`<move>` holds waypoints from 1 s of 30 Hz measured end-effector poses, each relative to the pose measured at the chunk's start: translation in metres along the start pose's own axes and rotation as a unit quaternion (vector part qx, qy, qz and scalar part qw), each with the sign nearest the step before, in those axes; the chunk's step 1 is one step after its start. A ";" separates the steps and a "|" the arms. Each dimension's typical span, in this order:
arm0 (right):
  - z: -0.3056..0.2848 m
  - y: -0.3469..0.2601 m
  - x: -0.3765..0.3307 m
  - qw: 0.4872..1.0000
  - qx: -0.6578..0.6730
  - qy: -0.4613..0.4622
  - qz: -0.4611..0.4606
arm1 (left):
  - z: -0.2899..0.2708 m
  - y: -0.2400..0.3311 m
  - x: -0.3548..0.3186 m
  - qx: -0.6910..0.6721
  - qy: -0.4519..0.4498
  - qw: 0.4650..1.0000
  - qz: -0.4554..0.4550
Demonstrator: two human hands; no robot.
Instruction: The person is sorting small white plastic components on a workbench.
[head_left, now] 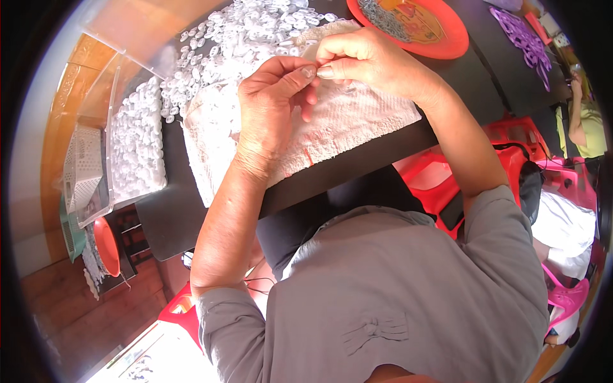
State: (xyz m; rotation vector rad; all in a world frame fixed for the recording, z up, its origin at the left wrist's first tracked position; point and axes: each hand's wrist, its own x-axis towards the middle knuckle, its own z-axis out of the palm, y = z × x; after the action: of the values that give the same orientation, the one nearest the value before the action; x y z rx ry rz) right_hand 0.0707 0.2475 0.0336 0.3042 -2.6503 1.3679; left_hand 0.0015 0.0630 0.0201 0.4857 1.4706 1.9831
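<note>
My left hand [274,92] and my right hand [367,60] meet above a pale towel [357,121] on the dark table. Thumb and forefinger are pinched on each hand, with the tips almost touching. Whatever lies between them is too small or hidden to make out. Just beyond my hands spreads a heap of small white plastic pieces [236,29], many with holes. At the far right of the towel sits a red plate [450,38] holding a pile of thin grey metal bits [383,19].
Left of the towel stands a clear plastic box [113,140] full of similar white pieces [137,140]. A white perforated basket [83,166] is beside it. Red plastic stools [428,175] stand to the right. A purple item [520,35] lies at the far right, near another person [584,121].
</note>
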 end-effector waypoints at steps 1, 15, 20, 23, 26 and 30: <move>0.001 0.002 0.000 1.000 0.004 0.000 -0.003 | 0.001 0.000 0.000 0.011 0.003 1.000 0.004; 0.006 0.001 0.002 0.987 0.150 -0.010 0.060 | 0.000 -0.005 0.000 0.028 0.015 0.998 0.063; 0.006 -0.001 0.002 0.985 0.155 0.011 0.069 | 0.003 -0.001 -0.004 0.106 0.042 0.992 0.060; 0.008 0.000 0.003 0.987 0.155 0.023 0.046 | 0.002 0.000 -0.005 0.108 0.030 0.993 0.047; 0.009 -0.001 0.001 0.992 0.122 0.034 0.027 | 0.002 0.001 -0.005 0.100 0.031 0.994 0.034; 0.009 -0.005 0.000 0.992 0.118 0.042 0.007 | 0.000 -0.002 -0.005 0.077 0.021 0.996 0.030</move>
State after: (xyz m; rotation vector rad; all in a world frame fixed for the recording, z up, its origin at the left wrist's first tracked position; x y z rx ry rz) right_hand 0.0715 0.2378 0.0321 0.2464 -2.4304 1.6624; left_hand 0.0055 0.0604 0.0190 0.5616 1.6624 1.9445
